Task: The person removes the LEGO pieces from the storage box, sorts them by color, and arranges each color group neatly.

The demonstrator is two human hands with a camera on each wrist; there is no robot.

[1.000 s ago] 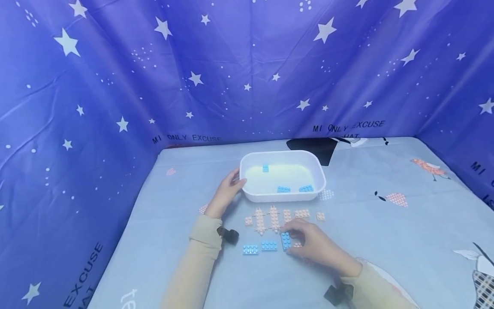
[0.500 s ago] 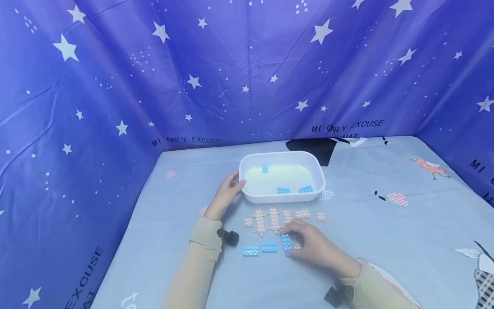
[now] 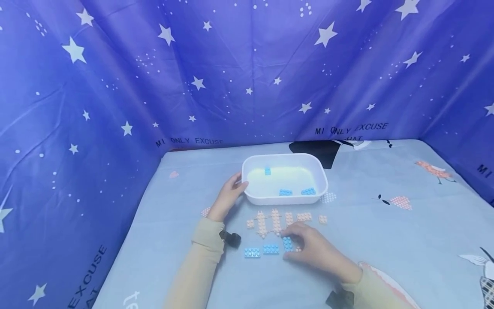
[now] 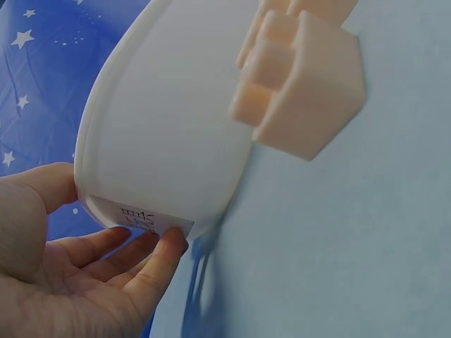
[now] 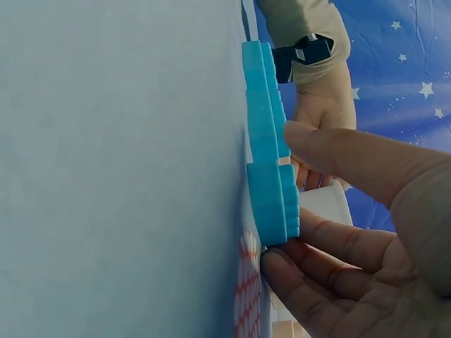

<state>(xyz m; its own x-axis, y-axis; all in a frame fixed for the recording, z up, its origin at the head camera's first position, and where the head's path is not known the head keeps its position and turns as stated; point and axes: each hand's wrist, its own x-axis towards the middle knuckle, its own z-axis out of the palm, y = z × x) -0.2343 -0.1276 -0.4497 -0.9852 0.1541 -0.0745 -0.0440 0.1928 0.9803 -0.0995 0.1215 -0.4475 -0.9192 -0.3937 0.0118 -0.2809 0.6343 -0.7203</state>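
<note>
My left hand holds the left end of a white plastic tub, thumb at the rim and fingers against the outer wall in the left wrist view. Three blue toy bricks lie in a row before me: a left one, a middle one and a right one. My right hand surrounds the right brick. In the right wrist view its thumb stands off that brick, while the fingers are close to its far side; whether they touch is unclear.
Several peach bricks lie between the tub and the blue row, including two long pieces with axles, one left and one right. Another peach brick is partly hidden by my right hand. Blue bricks lie inside the tub.
My right thumb has moved slightly away from the right blue brick, towards me. The left hand keeps its hold on the tub. The head view has shifted a little.
</note>
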